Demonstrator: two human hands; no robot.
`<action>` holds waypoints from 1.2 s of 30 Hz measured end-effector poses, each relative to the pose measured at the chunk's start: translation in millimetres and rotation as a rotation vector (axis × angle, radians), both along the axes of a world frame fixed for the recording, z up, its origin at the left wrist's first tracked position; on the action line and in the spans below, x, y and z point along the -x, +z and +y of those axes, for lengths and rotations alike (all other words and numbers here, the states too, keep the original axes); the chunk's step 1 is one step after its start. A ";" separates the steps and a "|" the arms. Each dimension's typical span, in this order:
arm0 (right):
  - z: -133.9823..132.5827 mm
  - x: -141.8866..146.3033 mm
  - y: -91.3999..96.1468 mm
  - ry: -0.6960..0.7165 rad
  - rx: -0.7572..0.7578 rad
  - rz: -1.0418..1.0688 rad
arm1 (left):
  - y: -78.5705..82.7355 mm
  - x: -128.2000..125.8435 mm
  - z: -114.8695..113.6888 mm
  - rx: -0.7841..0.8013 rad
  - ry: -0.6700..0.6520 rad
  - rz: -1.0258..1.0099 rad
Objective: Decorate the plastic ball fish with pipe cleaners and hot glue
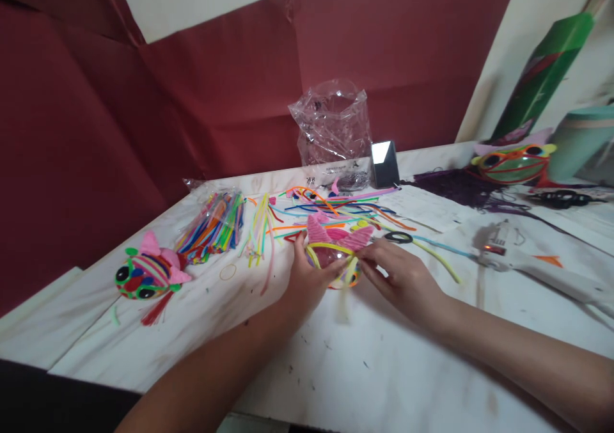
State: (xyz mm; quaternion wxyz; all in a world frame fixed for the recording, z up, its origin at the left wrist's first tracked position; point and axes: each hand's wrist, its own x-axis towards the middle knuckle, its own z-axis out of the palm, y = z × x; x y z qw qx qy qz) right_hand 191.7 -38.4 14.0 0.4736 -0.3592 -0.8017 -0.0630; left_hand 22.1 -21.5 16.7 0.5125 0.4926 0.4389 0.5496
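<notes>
One curled left hand (pixel 308 277) cups the clear, pink-eared ball (pixel 329 258), seemingly for steadiness; the right hand (pixel 405 279) pinches its fuzzy yellow strip (pixel 330 247).

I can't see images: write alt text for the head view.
A left hand holds a pink-eared craft piece at a white table, the right hand at its yellow trim. A similar piece sits at left, colourful pipe cleaners behind, a glue gun at right.
</notes>
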 end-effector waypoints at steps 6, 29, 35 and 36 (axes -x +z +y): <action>2.6 -1.2 -3.7 -0.091 -0.113 -0.175 | -9.5 2.2 1.5 -0.016 0.039 0.021; 1.4 5.1 -18.0 -0.002 0.480 0.229 | -8.2 7.1 15.9 -0.012 0.041 -0.074; 4.3 6.5 -16.5 0.032 0.518 0.353 | -10.9 9.3 18.1 0.006 0.022 -0.130; 3.8 6.6 -15.3 0.028 0.457 0.328 | -9.7 8.6 16.5 0.008 0.028 -0.124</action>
